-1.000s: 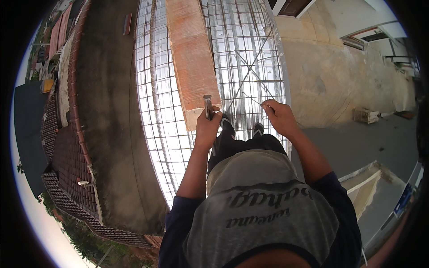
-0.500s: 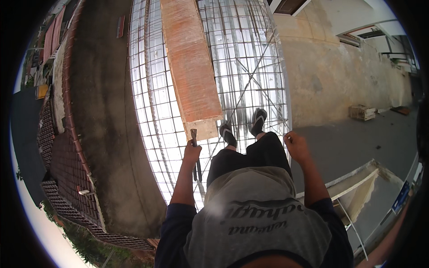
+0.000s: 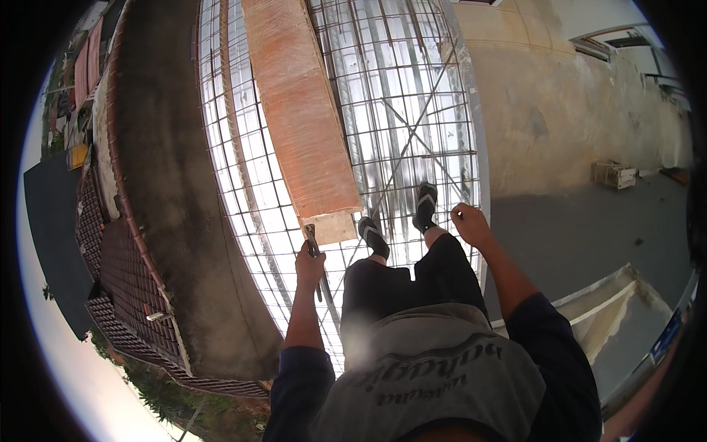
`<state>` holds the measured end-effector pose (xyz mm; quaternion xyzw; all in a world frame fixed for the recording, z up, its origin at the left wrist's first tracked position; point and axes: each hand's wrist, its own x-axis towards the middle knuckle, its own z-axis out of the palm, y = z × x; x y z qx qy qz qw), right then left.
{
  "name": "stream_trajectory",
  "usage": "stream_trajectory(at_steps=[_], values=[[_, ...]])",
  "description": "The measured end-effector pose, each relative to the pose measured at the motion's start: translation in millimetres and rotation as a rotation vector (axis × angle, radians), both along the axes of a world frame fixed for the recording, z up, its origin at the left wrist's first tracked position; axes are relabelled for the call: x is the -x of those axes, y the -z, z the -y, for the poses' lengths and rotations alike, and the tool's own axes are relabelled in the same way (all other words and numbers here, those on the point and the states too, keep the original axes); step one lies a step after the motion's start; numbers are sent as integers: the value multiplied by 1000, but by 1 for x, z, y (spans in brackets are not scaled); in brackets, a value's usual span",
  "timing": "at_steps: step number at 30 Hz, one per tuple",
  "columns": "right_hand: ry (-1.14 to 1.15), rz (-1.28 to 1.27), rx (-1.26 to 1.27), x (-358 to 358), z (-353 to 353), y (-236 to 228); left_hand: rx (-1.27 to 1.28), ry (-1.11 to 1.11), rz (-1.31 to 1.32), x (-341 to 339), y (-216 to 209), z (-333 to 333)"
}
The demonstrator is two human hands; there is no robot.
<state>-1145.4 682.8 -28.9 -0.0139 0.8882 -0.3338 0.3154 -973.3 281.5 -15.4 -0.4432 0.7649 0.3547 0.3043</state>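
Overhead, left hand (image 3: 309, 267) around metal tool (image 3: 314, 250).

Dark sleeves (image 3: 298, 379), grey printed shirt (image 3: 434, 376)

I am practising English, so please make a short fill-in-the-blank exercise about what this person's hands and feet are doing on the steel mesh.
1. The left hand grips a slim metal ____.
2. The right hand is closed in a ____ and shows no tool.
3. Both feet, in dark sandals, stand on the steel ____.
4. The long reddish wooden board lies on the mesh, its near end just ahead of the ____ hand.

Missing words: tool; fist; mesh; left
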Motion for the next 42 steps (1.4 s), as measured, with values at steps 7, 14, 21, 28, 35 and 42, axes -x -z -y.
stream_trajectory(at_steps=[7, 14, 21, 28, 35, 42], values=[[35, 224, 27, 24, 20, 203, 219, 30, -30, 53, 155, 20], [9, 213, -226, 2, 42, 428, 370, 158, -63, 109, 314, 62], [155, 142, -211, -32, 60, 549, 484, 234, -116, 131, 425, 76], [424, 180, -218, -45, 69, 566, 455, 347, -13, 128, 476, 86], [531, 29, -115, -51, 94, 572, 540, 678, -155, 193, 450, 43], [606, -85, -53, -27, 115, 592, -300, 654, -229, 239, 534, -71]])
